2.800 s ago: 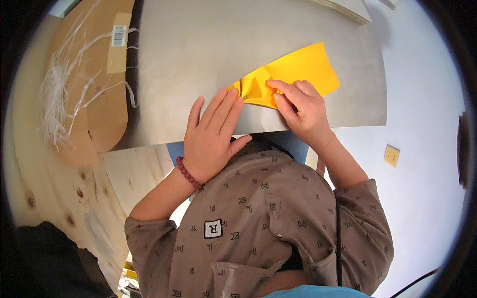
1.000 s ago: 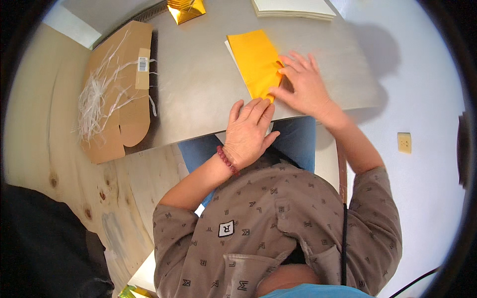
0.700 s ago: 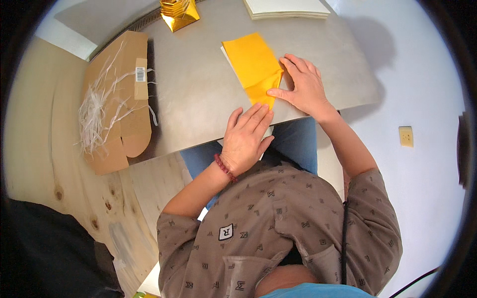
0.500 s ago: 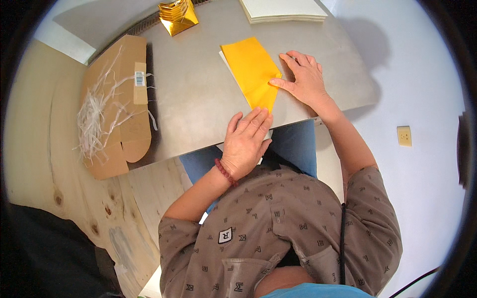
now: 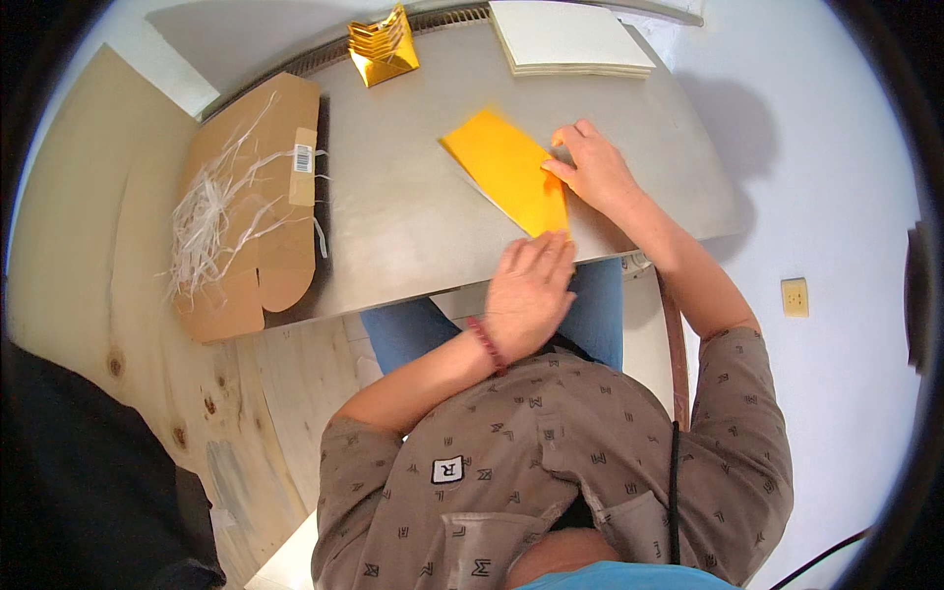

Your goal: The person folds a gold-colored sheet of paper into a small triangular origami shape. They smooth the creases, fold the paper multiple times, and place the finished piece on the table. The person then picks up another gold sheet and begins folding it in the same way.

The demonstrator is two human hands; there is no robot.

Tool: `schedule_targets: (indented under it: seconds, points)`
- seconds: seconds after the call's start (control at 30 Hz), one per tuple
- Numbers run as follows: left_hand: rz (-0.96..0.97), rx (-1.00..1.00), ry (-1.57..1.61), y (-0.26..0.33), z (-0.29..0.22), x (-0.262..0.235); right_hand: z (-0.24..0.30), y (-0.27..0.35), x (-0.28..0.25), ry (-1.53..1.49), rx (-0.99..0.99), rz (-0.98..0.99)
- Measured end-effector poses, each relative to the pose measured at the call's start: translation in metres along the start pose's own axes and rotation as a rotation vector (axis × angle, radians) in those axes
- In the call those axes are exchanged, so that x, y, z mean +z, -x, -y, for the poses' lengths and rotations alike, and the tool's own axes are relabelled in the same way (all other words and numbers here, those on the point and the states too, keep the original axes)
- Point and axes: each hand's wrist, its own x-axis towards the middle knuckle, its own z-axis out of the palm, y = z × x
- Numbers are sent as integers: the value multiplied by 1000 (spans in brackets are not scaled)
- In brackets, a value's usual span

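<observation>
A folded sheet of yellow-orange paper [image 5: 501, 162], its white underside showing along the left edge, lies slanted on a grey metal table. My left hand [image 5: 531, 290] rests flat over the near tip of the paper at the table's front edge, fingers stretched out. At the paper's right edge is my right hand [image 5: 597, 167]. Its thumb touches the paper there, while the bent index finger stays apart from the thumb. The sheet is slightly blurred, and its near tip is partly hidden under the left fingers.
Shiny gold folded paper pieces [image 5: 383, 54] stand nested at the table's back. A stack of whitish sheets [image 5: 575, 39] lies at the back right. On the left, a brown cardboard piece [image 5: 285, 231] carries a tangle of white plastic strips [image 5: 200, 221]. A wall socket [image 5: 795, 297] is at right.
The paper has turned slightly, its near tip shifting right and toward me. My left hand has moved right with that tip. My right fingers have drawn in closer to the thumb.
</observation>
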Motion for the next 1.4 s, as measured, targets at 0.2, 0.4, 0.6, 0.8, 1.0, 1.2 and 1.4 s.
schedule_targets:
  seconds: [0.2,0.4,0.6,0.8,1.0,1.2,1.4]
  points:
    - [-43,107,14,-71,-52,45,31,-9,5,79,-72,110]
    - [384,-66,415,-44,-20,-37,28,34,15,-33,-192,-88]
    - [-27,-136,65,-47,85,-64,31,45,29,-30,-163,-193]
    - [-57,-73,-11,-19,109,-50,40,43,28,27,-161,-197]
    - [13,-124,-43,-2,92,-58,47,55,13,-76,-177,28]
    - [-18,-128,-44,16,88,-67,49,74,0,8,-343,246]
    - [-37,-133,-69,26,98,-68,52,74,8,30,-359,154]
